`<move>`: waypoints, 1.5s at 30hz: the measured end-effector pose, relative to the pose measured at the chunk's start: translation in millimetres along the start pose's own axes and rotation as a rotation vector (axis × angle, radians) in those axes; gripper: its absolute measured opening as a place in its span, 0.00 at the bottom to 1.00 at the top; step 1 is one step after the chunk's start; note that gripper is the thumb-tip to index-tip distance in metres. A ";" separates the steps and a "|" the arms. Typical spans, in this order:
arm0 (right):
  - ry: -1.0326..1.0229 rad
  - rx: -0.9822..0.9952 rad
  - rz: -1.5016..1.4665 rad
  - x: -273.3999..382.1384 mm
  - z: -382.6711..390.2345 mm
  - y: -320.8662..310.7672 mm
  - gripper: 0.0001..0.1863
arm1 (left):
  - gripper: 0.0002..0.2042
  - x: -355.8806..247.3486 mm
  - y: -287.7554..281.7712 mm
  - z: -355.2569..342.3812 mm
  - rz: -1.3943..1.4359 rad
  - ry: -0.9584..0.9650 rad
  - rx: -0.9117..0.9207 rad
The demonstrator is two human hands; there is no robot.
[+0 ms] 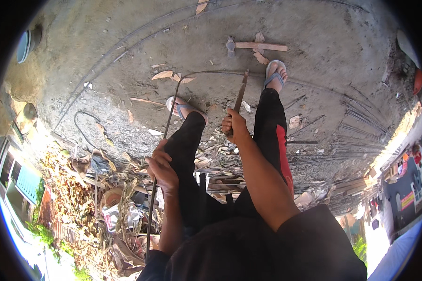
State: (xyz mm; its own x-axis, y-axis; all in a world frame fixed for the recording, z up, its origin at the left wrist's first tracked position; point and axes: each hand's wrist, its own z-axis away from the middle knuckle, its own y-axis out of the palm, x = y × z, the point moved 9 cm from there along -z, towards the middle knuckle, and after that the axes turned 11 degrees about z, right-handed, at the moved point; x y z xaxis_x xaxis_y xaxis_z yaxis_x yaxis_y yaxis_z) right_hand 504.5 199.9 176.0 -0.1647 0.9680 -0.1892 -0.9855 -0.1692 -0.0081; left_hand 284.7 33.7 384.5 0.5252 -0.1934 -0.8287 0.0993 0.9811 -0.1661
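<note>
Left hand (162,166) clenched round thin steel rod (166,126), long axis running away from person, far end bent right above concrete floor (337,42). Right hand (234,127) grips bending tool (240,96), pointing away onto bend. Hammer (255,46) beyond.

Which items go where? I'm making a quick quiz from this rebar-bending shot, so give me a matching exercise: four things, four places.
Things:
1. thin steel rod
2. flat bending tool
3. hammer
4. loose rods

Places:
A. lying on the concrete beyond the feet
B. gripped in the right hand
C. piled on the ground at the right
D. held by the left hand, bent at its far end

Pairs: 1-D, 2-B, 3-A, 4-C
</note>
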 end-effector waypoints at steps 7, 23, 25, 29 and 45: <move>-0.090 -0.201 0.186 3.0 5.8 10.7 0.16 | 0.33 -10.5 -2.7 -16.1 -0.033 -0.019 0.036; 0.089 0.045 0.604 110.7 69.4 -77.7 0.17 | 0.29 -8.5 -2.1 -5.4 0.024 -0.046 0.060; -0.017 0.157 0.730 145.1 113.3 -95.1 0.17 | 0.29 -9.4 4.9 1.6 0.095 -0.051 0.074; -0.445 -0.177 1.149 196.3 153.7 -128.1 0.17 | 0.28 -28.2 10.2 25.9 -0.148 0.047 -0.068; -0.179 -0.076 1.368 290.3 245.9 -167.4 0.22 | 0.30 -54.2 46.3 135.0 0.438 0.036 -0.563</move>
State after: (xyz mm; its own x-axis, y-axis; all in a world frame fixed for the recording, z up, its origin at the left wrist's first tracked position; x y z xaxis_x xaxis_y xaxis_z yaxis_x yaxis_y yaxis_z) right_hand 611.9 554.8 363.8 -0.9987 0.0341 0.0376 -0.0332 -0.9991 0.0259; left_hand 374.9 90.3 493.9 0.3876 0.2083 -0.8980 -0.5710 0.8190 -0.0565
